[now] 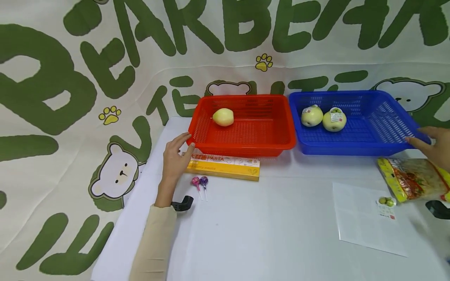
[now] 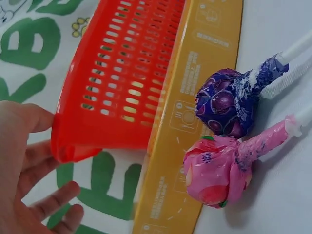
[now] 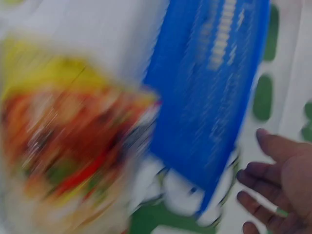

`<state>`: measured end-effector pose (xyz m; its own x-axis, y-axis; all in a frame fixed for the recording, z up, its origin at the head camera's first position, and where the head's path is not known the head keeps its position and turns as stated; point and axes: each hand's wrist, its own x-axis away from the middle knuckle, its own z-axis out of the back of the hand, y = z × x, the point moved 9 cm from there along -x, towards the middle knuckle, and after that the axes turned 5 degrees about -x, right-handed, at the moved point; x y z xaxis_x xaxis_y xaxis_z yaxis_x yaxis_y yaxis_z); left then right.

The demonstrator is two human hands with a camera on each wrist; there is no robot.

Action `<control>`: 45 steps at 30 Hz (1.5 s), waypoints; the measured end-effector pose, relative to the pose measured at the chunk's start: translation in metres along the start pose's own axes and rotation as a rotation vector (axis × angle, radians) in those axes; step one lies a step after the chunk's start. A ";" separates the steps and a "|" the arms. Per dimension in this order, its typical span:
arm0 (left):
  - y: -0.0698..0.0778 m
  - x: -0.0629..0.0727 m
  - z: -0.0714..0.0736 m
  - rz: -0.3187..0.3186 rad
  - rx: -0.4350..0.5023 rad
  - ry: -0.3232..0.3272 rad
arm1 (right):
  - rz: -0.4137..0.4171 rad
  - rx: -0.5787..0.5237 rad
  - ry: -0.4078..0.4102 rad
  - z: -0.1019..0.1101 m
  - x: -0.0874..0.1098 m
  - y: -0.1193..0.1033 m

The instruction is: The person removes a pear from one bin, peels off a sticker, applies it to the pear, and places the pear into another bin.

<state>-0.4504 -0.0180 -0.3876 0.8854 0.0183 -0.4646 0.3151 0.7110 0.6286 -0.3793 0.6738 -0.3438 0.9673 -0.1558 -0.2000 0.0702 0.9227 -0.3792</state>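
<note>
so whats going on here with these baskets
A person's left hand holds the red basket by its near left corner. Their right hand is beside the blue basket's right end, fingers spread, not gripping it. One pale fruit sits in the red basket, two labelled ones in the blue. A pasta box, two lollipops, a food packet and a thin sheet lie on the white table.
</note>
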 end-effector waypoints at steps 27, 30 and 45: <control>-0.018 0.002 0.004 0.102 0.003 -0.102 | 1.129 0.492 -0.544 -0.177 -0.130 -0.473; -0.017 -0.002 0.005 0.095 0.016 -0.100 | 1.146 0.471 -0.528 -0.200 -0.140 -0.490; -0.014 -0.011 -0.001 0.096 0.068 -0.106 | 1.178 0.410 -0.552 -0.277 -0.156 -0.488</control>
<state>-0.4651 -0.0278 -0.3921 0.9426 0.0066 -0.3339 0.2467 0.6602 0.7094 -0.6323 0.1503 -0.3778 0.4676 0.8599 0.2046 -0.8835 0.4624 0.0758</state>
